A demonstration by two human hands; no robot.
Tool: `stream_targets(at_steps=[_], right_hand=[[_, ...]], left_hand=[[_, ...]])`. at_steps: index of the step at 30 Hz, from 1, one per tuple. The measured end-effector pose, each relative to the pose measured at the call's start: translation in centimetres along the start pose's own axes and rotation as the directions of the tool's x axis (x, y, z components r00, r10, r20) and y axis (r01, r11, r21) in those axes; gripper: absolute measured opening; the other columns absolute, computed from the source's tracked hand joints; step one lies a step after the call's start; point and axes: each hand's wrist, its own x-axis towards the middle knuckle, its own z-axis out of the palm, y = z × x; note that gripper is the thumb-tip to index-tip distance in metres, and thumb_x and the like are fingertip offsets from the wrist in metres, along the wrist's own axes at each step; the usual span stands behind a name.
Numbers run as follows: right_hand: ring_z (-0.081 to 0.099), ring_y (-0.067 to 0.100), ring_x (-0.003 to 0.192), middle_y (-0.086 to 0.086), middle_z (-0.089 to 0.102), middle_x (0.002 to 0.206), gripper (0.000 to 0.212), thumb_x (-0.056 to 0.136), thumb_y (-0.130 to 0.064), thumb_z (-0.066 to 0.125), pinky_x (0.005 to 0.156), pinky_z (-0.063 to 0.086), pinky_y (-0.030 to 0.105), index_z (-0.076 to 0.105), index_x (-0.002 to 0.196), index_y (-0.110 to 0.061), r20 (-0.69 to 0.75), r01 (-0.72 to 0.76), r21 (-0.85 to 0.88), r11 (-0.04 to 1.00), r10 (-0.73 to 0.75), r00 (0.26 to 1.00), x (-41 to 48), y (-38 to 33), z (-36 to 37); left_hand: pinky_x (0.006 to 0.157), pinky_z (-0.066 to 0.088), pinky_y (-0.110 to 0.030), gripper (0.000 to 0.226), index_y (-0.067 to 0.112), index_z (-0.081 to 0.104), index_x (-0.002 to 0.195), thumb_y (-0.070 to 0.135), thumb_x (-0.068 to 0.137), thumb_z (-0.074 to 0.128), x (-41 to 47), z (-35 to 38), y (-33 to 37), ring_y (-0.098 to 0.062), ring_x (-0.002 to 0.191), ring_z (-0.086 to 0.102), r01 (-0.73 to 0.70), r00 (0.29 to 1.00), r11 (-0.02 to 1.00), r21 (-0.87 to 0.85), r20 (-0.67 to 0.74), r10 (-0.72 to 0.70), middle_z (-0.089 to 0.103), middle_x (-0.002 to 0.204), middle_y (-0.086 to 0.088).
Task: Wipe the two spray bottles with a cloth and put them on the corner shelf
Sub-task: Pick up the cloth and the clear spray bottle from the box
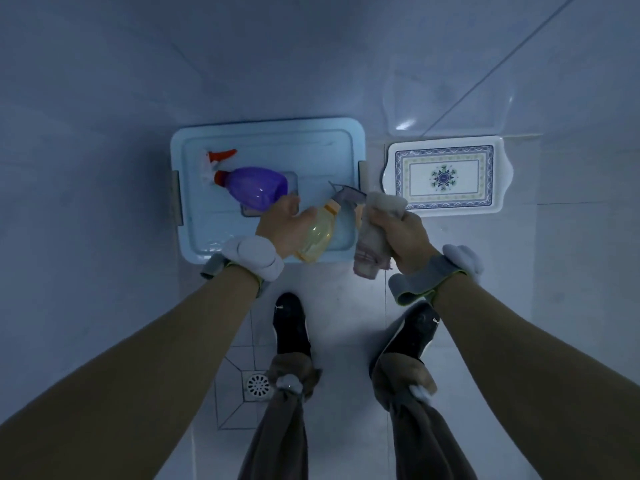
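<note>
- Head view: a pale blue bin lid [221, 233] lies on the tiled floor [339, 292] and serves as the landmark.
- Left hand [282, 228], over the lid's near edge, has its grip wrapped around a yellow spray bottle [317, 237], nozzle pointing away from the person.
- Right hand [403, 237], just off the lid's right edge, has its grip closed on a bunched cloth [375, 230] beside the yellow bottle's grey trigger head.
- A purple spray bottle [256, 185] lies on its side on the lid.
- A patterned tray [446, 174] sits right of the lid.
</note>
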Motion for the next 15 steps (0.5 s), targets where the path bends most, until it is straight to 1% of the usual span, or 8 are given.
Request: stream_targets(at_steps=[2,3,5,7,8,10,12,15], right_hand=[[0.068,0.035,0.102,0.019,0.071,0.111,0.054,0.073,-0.028,0.08,0.096,0.055,0.053,0.066,0.116,0.002,0.005,0.009,-0.054,0.999,-0.008,1.0,0.8,0.3,0.5],[0.069,0.034,0.103,0.018,0.071,0.111,0.063,0.065,-0.034,0.08,0.096,0.055,0.053,0.067,0.116,0.001,0.006,0.014,-0.064,0.998,-0.013,1.0,1.4,0.4,0.9],[0.068,0.035,0.104,0.018,0.071,0.112,0.074,0.054,-0.041,0.074,0.097,0.055,0.053,0.067,0.116,0.0,-0.011,0.03,-0.076,0.997,-0.031,0.999,2.5,0.5,1.7],[0.067,0.035,0.107,0.018,0.07,0.116,0.08,0.052,-0.045,0.071,0.098,0.053,0.052,0.067,0.119,-0.002,-0.044,0.025,-0.086,0.996,-0.029,0.999,3.4,0.6,2.7],[0.066,0.035,0.109,0.018,0.069,0.118,0.079,0.054,-0.046,0.071,0.1,0.052,0.052,0.066,0.12,-0.003,-0.062,0.02,-0.095,0.995,-0.026,0.998,3.7,0.5,3.0],[0.065,0.036,0.11,0.018,0.069,0.119,0.066,0.067,-0.04,0.074,0.1,0.051,0.051,0.066,0.121,-0.003,-0.088,0.02,-0.11,0.994,-0.03,0.996,4.1,0.7,3.3],[0.065,0.036,0.107,0.018,0.069,0.115,0.051,0.076,-0.032,0.074,0.099,0.052,0.052,0.067,0.117,-0.003,-0.111,0.02,-0.124,0.992,-0.034,0.993,5.0,1.2,3.4],[0.065,0.036,0.106,0.019,0.07,0.113,0.046,0.077,-0.03,0.075,0.099,0.051,0.053,0.067,0.113,-0.003,-0.099,0.035,-0.148,0.988,-0.05,0.994,5.6,1.5,3.3]], left_hand=[[0.102,0.038,-0.032,0.075,0.008,0.049,0.133,0.05,0.072,0.052,1.1,0.8,-0.3,-0.028,0.128,0.049,-0.001,0.994,0.994,0.106,0.11,-0.011,0.049,0.141,-0.015],[0.106,0.035,-0.031,0.081,0.011,0.041,0.141,0.052,0.072,0.051,1.6,1.2,-0.1,-0.026,0.133,0.043,-0.018,0.99,0.99,0.14,0.144,-0.003,0.041,0.148,-0.012],[0.109,0.034,-0.031,0.089,0.013,0.035,0.145,0.055,0.067,0.045,2.5,2.0,0.5,-0.027,0.135,0.041,-0.04,0.99,0.98,0.193,0.142,0.013,0.036,0.151,-0.011],[0.109,0.035,-0.034,0.091,0.008,0.038,0.143,0.056,0.066,0.042,4.2,2.7,1.0,-0.031,0.135,0.042,-0.051,0.989,0.963,0.266,0.147,0.012,0.039,0.149,-0.014],[0.105,0.038,-0.037,0.085,0.002,0.045,0.137,0.055,0.07,0.044,5.1,2.9,1.2,-0.034,0.131,0.045,-0.068,0.988,0.948,0.312,0.154,0.021,0.047,0.143,-0.018],[0.087,0.043,-0.037,0.056,-0.002,0.063,0.1,0.049,0.082,0.049,6.6,3.5,1.5,-0.038,0.112,0.057,-0.113,0.983,0.922,0.372,0.176,0.049,0.064,0.108,-0.023],[0.073,0.039,-0.031,0.041,0.011,0.056,0.065,0.044,0.087,0.05,8.1,4.2,1.3,-0.031,0.09,0.063,-0.138,0.977,0.906,0.4,0.205,0.058,0.06,0.077,-0.011],[0.053,0.03,-0.023,0.04,0.013,0.05,0.061,0.035,0.093,0.053,9.2,4.9,0.6,-0.021,0.076,0.051,-0.159,0.97,0.88,0.448,0.237,0.055,0.053,0.07,-0.005]])
